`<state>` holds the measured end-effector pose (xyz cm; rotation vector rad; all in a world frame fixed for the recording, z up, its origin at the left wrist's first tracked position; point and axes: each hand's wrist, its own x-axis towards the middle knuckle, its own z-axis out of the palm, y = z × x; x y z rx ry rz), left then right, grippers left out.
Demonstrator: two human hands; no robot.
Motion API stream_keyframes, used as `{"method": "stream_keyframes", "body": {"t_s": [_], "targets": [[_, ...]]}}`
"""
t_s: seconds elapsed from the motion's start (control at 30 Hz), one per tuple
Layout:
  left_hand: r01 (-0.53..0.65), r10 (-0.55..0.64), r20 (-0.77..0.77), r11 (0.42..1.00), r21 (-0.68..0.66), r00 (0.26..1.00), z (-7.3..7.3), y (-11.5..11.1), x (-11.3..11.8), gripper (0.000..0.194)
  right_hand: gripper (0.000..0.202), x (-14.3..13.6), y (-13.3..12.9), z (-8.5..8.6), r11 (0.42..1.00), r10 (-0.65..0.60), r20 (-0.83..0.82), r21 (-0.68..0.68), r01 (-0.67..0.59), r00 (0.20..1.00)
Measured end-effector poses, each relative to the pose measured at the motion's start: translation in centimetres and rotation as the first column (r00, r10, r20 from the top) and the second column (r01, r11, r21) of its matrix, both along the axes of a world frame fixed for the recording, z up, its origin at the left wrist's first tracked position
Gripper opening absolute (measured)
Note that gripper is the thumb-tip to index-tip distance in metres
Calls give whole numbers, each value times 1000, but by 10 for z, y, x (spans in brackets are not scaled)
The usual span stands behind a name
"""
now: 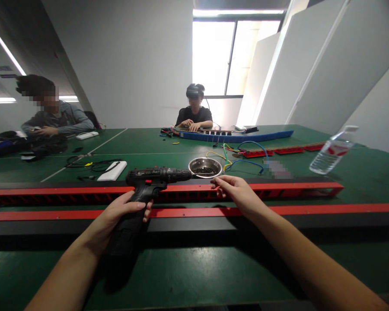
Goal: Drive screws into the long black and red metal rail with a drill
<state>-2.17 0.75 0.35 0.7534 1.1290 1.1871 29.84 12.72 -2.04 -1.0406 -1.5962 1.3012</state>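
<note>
My left hand (121, 212) grips the handle of a black cordless drill (152, 178), whose nose points right toward a small steel bowl (205, 166) holding dark screws. My right hand (237, 192) reaches forward next to the bowl's near rim, fingers pinched together at the tip; whether they hold a screw I cannot tell. Both hands hover over a long red and black rail (278, 188) lying across the green table (188, 276). A second red and black rail (311, 210) lies parallel, nearer to me.
A clear water bottle (332, 151) stands at the right. Coloured wires (243, 155) and more red parts lie behind the bowl, with a long blue rail (236, 137) beyond. A white box (113, 170) and black cables sit left. Two other people sit at the far side.
</note>
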Motion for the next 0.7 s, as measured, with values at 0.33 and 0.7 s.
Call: {"method": "stream_keyframes", "body": {"t_s": [0.33,0.7], "targets": [[23,-23,-18,1000,10,1000,-3,2,-2,30,42,-4,1,-3,996,-60,-170,-71,49,984],[33,-33,0,999,22,999,-4,1,-2,28,41,-2,0,-4,991,-128,-61,21,130,990]]}}
